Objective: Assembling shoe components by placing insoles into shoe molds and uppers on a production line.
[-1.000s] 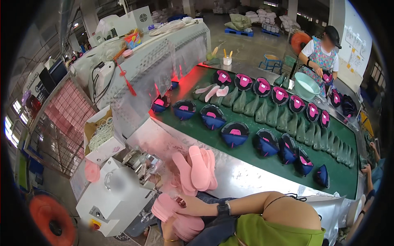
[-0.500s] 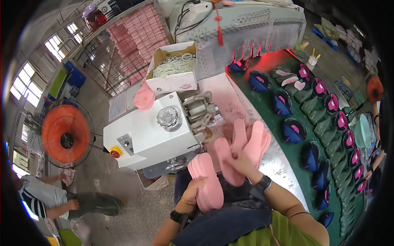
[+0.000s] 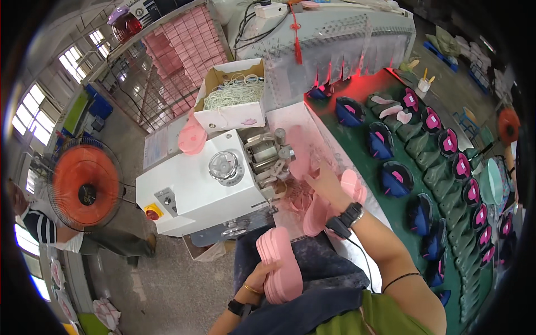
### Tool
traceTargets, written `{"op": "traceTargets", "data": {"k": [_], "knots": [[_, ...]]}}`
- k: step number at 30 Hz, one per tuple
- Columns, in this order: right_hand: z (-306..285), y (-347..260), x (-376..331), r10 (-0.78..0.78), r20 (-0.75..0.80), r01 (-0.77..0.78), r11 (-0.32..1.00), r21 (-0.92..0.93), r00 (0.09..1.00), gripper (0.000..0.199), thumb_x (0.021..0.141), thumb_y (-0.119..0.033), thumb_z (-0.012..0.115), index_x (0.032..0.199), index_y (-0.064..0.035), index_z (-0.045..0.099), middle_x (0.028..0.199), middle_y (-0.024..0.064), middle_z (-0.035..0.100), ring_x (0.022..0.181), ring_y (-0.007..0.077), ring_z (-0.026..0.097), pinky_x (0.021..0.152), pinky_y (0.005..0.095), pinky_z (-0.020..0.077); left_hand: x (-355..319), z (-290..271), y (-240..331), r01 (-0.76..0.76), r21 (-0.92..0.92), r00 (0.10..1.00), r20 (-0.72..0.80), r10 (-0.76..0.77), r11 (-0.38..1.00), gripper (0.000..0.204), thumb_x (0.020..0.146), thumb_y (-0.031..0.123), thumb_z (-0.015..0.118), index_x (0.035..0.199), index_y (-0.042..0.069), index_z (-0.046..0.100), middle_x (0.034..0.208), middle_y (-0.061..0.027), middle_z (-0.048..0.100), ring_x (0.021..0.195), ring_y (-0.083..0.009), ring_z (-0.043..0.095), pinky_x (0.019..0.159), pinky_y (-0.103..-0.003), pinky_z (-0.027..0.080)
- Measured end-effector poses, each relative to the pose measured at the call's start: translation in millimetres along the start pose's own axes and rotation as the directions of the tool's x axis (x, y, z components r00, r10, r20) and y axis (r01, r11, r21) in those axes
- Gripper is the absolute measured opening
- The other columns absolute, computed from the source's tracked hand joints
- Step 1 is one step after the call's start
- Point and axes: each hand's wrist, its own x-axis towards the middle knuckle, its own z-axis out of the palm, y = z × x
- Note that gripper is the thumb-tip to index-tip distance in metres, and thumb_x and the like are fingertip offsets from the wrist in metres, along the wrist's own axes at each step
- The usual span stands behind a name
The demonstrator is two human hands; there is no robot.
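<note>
My left hand (image 3: 260, 274) is wrapped round the side of a thick stack of pink insoles (image 3: 282, 262) on my lap. Farther forward, my right hand (image 3: 328, 187) grips a single pink insole (image 3: 298, 152), smeared by motion, right beside the rollers (image 3: 271, 156) of a white bench machine (image 3: 206, 184). Its fingertips pinch the insole's near end. Below that hand, other pink insoles (image 3: 316, 215) lean at the bench edge, partly hidden by my forearm. More loose insoles (image 3: 352, 185) lie to the right of my wrist.
To the right runs a green conveyor belt (image 3: 365, 162) bearing dark shoe uppers and several insoles. Behind the machine stands a carton (image 3: 231, 117) of pale cord. An orange fan (image 3: 86, 184) and a walking person (image 3: 67, 234) are at left. Pink dust covers the metal bench (image 3: 335, 145).
My right hand has moved forward, carrying one insole from the pile up beside the rollers. The left hand's stack has shifted slightly lower. The person at left has moved.
</note>
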Motion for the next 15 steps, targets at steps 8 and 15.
{"op": "traceTargets", "data": {"k": [8, 15], "knots": [[-23, 3, 3, -0.233, -0.191, 0.167, 0.936, -0.309, 0.954, 0.035, 0.086, -0.030, 0.063, 0.104, -0.0008, 0.064, 0.096, 0.0201, 0.064, 0.090, 0.0363, 0.062, 0.077, 0.0416, 0.0488, 1, 2, 1, 0.104, -0.046, 0.995, -0.001, -0.105, 0.993, 0.042, 0.087, 0.011, 0.064, 0.125, -0.002, 0.052, 0.112, -0.0103, 0.064, 0.098, -0.0218, 0.064, 0.086, -0.035, 0.053], [30, 19, 71, 0.133, -0.258, -0.101, 0.986, 0.136, 0.957, 0.039, 0.086, -0.036, 0.065, 0.087, 0.0033, 0.066, 0.078, 0.0179, 0.067, 0.064, 0.0257, 0.064, 0.064, 0.0397, 0.0496, 4, 10, 8, -0.001, 0.038, 0.996, -0.093, 0.005, 0.999, 0.039, 0.084, 0.008, 0.063, 0.121, -0.002, 0.055, 0.107, -0.0086, 0.064, 0.097, -0.0209, 0.064, 0.086, -0.035, 0.053]]}}
